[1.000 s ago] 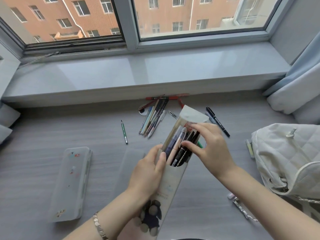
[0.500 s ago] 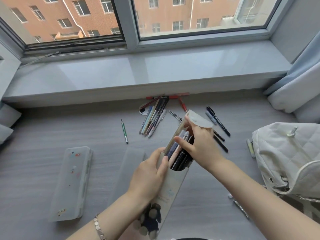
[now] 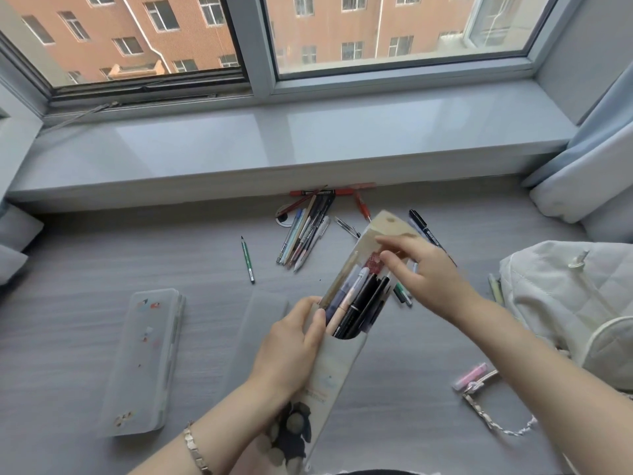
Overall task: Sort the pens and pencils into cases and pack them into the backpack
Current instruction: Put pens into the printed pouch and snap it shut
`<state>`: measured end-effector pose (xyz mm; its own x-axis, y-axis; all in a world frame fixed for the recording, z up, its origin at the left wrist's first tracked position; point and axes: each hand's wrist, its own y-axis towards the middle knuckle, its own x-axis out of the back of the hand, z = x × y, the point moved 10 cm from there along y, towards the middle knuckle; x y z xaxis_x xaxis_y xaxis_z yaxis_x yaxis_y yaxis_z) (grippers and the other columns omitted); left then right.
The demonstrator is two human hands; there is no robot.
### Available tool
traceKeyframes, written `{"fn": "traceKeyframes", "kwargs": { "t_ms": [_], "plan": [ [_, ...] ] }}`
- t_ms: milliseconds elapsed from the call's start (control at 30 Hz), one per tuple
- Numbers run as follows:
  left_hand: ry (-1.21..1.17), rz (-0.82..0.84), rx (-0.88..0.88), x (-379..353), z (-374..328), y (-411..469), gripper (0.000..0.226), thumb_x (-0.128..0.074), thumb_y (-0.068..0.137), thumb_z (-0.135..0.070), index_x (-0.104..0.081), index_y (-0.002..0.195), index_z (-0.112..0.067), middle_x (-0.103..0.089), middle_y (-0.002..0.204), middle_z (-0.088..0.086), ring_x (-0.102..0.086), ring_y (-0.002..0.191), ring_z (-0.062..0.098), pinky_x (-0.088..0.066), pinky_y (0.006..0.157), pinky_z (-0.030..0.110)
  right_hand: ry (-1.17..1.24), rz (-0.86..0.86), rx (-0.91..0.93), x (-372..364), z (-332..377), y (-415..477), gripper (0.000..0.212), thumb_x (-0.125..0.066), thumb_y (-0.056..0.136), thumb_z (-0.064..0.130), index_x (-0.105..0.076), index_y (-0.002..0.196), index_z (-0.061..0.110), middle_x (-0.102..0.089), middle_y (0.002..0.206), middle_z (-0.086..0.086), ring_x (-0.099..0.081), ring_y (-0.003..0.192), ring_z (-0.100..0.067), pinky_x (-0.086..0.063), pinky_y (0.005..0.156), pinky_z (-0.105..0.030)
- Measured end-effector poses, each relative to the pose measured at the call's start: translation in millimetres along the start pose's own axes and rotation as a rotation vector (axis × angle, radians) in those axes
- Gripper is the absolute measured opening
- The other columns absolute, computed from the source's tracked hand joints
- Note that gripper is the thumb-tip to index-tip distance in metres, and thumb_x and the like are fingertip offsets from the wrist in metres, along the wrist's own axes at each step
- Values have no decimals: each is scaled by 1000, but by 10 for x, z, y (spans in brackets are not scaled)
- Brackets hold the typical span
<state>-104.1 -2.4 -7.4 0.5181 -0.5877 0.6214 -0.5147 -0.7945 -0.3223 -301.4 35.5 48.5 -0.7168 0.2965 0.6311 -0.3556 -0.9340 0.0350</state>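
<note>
My left hand [image 3: 291, 344] grips a cream fabric pencil case [image 3: 337, 368] just below its open mouth and holds it tilted up to the right. Several pens [image 3: 359, 303] stick out of the mouth. My right hand [image 3: 431, 279] pinches the case's raised flap [image 3: 387, 224] between thumb and forefinger. A loose pile of pens and pencils [image 3: 305, 231] lies by the sill. A green pencil [image 3: 247, 258] lies alone to its left. A black marker [image 3: 419, 222] shows beyond the flap. The white quilted backpack [image 3: 565, 296] sits at the right.
A frosted plastic pencil box [image 3: 144, 354] lies at the left, and a second clear one [image 3: 263, 317] sits beside my left hand. A pink tube [image 3: 469, 375] and the backpack's chain strap [image 3: 486, 409] lie lower right. The window sill [image 3: 308, 145] bounds the far side.
My right hand left the pens inside the case, went to the flap, and now pinches it higher up. The left hand and the case have kept their place.
</note>
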Motion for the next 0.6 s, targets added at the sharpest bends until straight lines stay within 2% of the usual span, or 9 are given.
{"fn": "traceKeyframes", "kwargs": {
  "t_ms": [67,133,200,233,300,367,433,500,600],
  "plan": [
    [-23,2,-6,14,5,28,23,-39,92,-41,-53,109,-40,-67,96,-12,-58,91,11,-43,70,26,25,-22,-22,84,-55,-13,24,-59,87,21,-65,110,22,-64,99,11,-55,97,-4,-41,89,-17],
    [-32,1,-18,14,-12,34,24,-39,92,-40,-54,110,-39,-68,98,-10,-59,95,12,-46,77,30,20,37,-42,15,-81,-37,20,-62,84,26,-67,103,31,-60,91,24,-52,100,0,-37,87,-6],
    [-28,-15,-23,19,-30,26,25,-39,92,-40,-54,111,-39,-68,99,-9,-60,96,14,-46,79,31,-22,49,-37,-52,-88,-58,16,-65,82,28,-69,98,31,-59,88,27,-48,102,0,-34,89,-11],
    [-31,-26,-26,24,-40,21,25,-39,92,-40,-54,111,-39,-69,98,-8,-60,95,15,-47,80,32,-45,17,-33,-53,-84,-68,15,-66,81,28,-71,96,28,-59,86,26,-48,100,-1,-34,89,-16],
    [-38,-43,-39,36,-69,10,23,-39,92,-39,-54,110,-39,-69,95,-8,-61,93,15,-47,78,32,-70,-106,-17,16,-38,-101,15,-69,79,26,-72,93,20,-60,84,21,-50,92,-2,-34,85,-16],
    [-26,-53,-46,48,-92,3,24,-39,93,-39,-53,112,-39,-69,96,-8,-60,93,15,-45,75,30,-117,-199,3,58,25,-148,18,-69,79,23,-71,94,12,-66,87,7,-54,90,-11,-35,85,-19],
    [-15,-62,-46,64,-105,4,24,-39,93,-40,-52,112,-40,-68,96,-9,-59,92,13,-40,70,27,-197,-233,29,34,115,-191,19,-68,80,20,-70,94,7,-70,90,-5,-59,92,-22,-42,85,-31],
    [-14,-72,-46,83,-115,7,22,-38,93,-40,-52,110,-41,-68,92,-10,-59,87,12,-35,65,24,-245,-246,49,-8,193,-240,20,-68,81,19,-69,95,6,-69,91,-9,-61,94,-26,-47,86,-39],
    [0,-74,-54,97,-115,-2,21,-37,93,-40,-52,108,-42,-68,88,-10,-58,82,11,-31,60,21,-204,-220,1,-60,166,-290,24,-64,84,22,-66,103,7,-66,96,-8,-60,95,-21,-44,87,-27]
  ]
}}
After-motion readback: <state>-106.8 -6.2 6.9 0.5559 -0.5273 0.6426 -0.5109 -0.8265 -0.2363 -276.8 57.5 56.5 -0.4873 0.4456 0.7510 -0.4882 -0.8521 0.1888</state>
